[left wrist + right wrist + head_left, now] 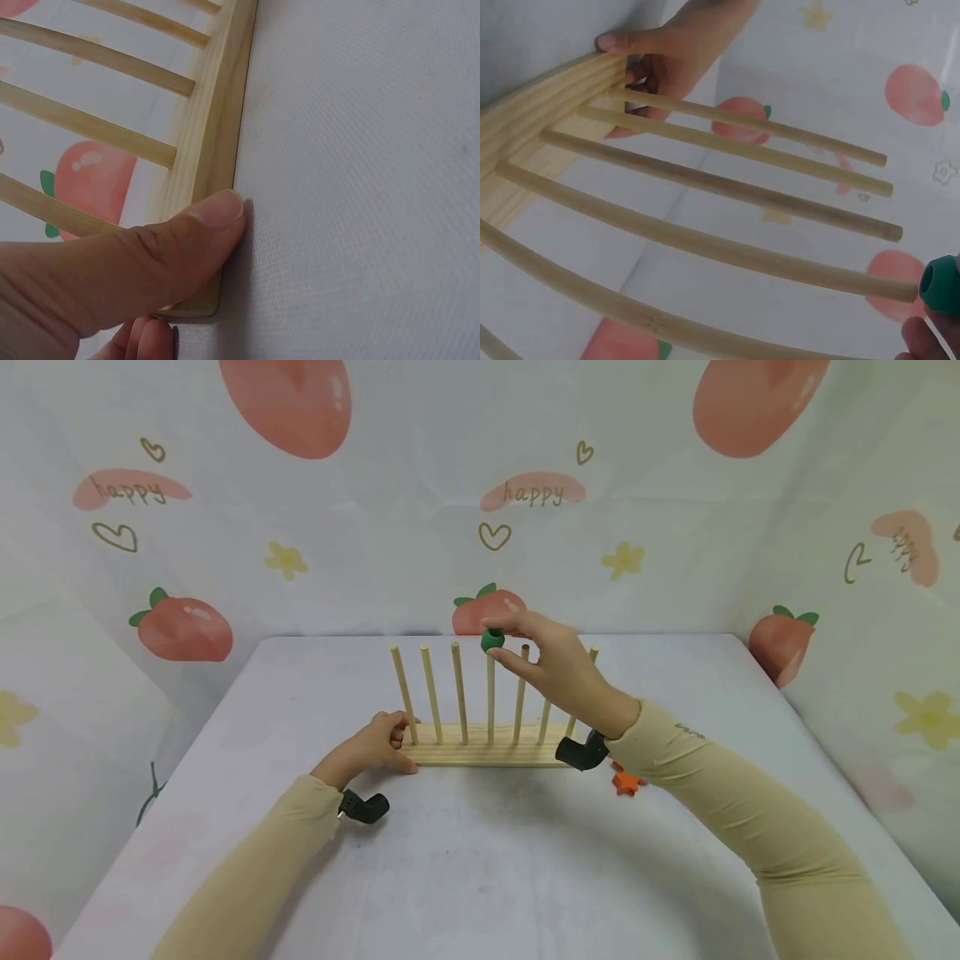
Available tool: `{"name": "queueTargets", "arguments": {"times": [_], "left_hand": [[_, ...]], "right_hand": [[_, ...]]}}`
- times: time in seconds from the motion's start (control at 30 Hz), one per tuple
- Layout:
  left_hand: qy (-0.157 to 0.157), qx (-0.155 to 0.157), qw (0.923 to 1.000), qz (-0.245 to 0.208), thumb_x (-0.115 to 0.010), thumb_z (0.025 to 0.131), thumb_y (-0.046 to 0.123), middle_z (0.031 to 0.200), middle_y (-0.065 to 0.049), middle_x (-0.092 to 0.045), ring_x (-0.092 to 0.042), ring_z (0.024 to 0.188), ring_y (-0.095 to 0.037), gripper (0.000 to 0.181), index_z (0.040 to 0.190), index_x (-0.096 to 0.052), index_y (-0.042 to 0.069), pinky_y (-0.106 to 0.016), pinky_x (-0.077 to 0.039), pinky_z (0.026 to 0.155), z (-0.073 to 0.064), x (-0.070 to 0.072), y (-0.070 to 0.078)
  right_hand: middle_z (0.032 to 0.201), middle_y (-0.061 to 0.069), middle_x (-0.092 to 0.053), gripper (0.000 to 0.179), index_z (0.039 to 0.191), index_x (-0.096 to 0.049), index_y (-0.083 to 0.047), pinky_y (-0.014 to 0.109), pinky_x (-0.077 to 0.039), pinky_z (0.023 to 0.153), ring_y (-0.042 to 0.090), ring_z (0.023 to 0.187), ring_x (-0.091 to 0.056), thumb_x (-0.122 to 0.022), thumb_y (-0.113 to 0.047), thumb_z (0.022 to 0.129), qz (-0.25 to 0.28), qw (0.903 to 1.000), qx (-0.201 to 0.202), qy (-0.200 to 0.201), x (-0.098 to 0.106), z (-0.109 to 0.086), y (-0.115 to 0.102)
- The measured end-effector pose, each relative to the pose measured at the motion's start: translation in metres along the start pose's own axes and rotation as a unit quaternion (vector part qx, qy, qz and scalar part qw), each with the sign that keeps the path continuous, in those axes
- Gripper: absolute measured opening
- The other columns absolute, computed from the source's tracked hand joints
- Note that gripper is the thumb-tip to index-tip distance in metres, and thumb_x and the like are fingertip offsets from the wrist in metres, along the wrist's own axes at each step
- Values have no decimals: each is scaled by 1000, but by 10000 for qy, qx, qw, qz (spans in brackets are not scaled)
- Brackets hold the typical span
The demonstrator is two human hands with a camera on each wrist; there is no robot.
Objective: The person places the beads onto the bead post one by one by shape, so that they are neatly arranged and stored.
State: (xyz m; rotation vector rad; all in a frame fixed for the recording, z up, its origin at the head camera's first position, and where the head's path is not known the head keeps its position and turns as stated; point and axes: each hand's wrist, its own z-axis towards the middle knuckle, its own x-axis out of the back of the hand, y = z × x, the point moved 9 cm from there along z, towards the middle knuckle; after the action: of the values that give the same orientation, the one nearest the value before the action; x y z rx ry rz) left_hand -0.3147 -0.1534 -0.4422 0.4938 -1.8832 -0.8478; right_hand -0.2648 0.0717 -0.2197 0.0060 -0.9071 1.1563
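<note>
A wooden base (480, 756) with several upright wooden pegs (460, 693) stands on the table. My left hand (377, 743) grips the left end of the base, its thumb (217, 211) along the front edge. Thumb and fingers of my right hand (558, 664) pinch a green bead (492, 641) with a hole in it. The bead is right at the top of the middle peg (491, 697); in the right wrist view the green bead (941, 285) is close by that peg's tip (904, 291).
On the table (480, 877), orange star-shaped pieces (626, 782) lie right of the base, partly hidden by the right forearm. Behind the table hangs a white cloth (420, 543) printed with peaches, hearts and flowers. Each wrist carries a black camera (365, 807).
</note>
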Motion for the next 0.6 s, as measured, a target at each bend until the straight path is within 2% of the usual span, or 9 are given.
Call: {"name": "queueTargets", "arguments": {"times": [0.17,0.4,0.6], "left_hand": [[16,-67,10000,10,-87,65,4,110,-14,-37,-38,99,-25,77,132,-49,0,-33,-37,85,2,0,-2],[14,-25,10000,30,-88,66,6,109,-13,-37,-36,98,-25,77,132,-49,1,-33,-35,83,2,0,-4],[17,3,10000,-2,-88,66,6,109,-13,-37,-37,99,-25,77,132,-50,2,-33,-36,84,1,0,-3]], "right_hand": [[104,8,-67,26,108,-64,-3,33,-48,76,19,98,-64,-73,-9,85,-154,9999,-69,-17,-3,1,1],[105,8,-67,26,110,-64,-2,30,-51,87,18,97,-66,-72,-9,86,-101,9998,-181,-40,-4,2,2],[102,8,-68,27,110,-64,-3,32,-52,85,19,95,-67,-73,-8,85,-178,9994,-283,-35,-4,2,2]]}}
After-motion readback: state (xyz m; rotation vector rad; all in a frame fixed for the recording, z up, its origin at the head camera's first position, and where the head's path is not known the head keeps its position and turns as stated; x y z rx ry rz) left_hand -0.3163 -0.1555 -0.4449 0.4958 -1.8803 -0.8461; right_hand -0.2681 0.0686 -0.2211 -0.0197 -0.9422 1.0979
